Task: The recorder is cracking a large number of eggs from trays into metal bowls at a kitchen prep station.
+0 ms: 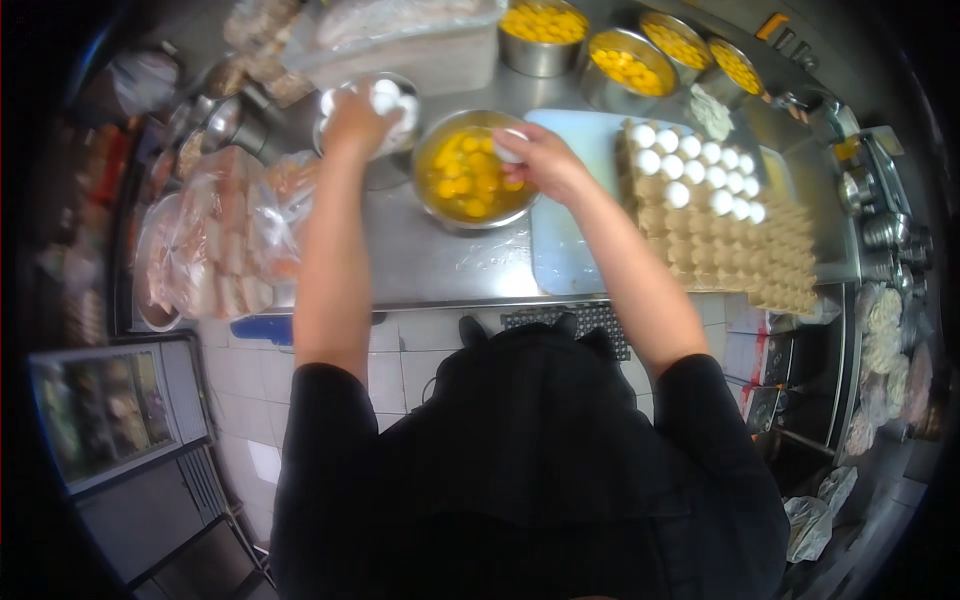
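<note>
My right hand (552, 166) holds a white egg (511, 146) over the right rim of a round metal bowl (476, 225). Inside that bowl lie many yellow yolks (463, 178) in clear egg white. My left hand (358, 124) is over a second metal bowl (413, 147) to the left, which holds white eggshells (386, 97). Motion smears its fingers, so whether they grip a shell is unclear. To the right, a stack of brown cardboard egg trays (690, 245) carries rows of white eggs (690, 148) in its far part; the nearer cups hold no eggs.
A pale blue cutting board (572, 255) lies between bowl and trays on the steel table (435, 265). Several metal pots of yolks (627, 72) stand behind. Bagged food (215, 225) sits at the left, a large plastic-covered tub (420, 55) at the back.
</note>
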`<state>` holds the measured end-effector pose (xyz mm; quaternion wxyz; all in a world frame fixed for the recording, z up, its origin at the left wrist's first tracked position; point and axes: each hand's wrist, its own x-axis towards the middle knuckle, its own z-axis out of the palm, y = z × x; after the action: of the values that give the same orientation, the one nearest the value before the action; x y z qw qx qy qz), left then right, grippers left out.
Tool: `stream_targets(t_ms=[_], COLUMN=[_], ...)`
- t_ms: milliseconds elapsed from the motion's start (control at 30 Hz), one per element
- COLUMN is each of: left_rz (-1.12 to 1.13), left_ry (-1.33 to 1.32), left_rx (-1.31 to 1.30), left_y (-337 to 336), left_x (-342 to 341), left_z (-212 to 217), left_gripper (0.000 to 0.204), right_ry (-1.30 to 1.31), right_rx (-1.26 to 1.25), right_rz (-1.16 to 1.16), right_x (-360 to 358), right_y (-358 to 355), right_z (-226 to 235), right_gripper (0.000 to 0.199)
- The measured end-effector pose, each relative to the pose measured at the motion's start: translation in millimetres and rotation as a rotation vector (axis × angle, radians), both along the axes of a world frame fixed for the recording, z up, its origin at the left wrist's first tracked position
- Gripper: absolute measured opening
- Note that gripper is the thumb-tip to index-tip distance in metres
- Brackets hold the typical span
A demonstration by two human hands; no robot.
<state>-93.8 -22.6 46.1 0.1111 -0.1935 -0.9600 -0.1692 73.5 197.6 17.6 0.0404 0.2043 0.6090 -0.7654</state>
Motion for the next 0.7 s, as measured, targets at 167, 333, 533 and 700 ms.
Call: stream_targets(t_ms=[167,333,533,700], left_rz=[-0.419,-0.684,-0.725,-0.693], left_ry=[-0.489,-0.855,-0.872,-0.557], left_rx=[0.380,0.384,0.629,0.638], left_y=[32,53,48,48], left_x=[40,72,64,72], left_z=[-6,-28,-54,-36], left_gripper=[0.057,0.046,0.046,0.049], right_ry=[-0.084,-0.030,0.199,0.099], right_rx=[-0.096,-0.021,1.079,1.291], right_rz=[0.063,0.180,0.188,0.189], right_x=[-7,-12,-20,-28], right_y=[7,6,3,-13], right_z=[-21,-23,-11,26], right_gripper=[0.052,0.059,0.063,0.072])
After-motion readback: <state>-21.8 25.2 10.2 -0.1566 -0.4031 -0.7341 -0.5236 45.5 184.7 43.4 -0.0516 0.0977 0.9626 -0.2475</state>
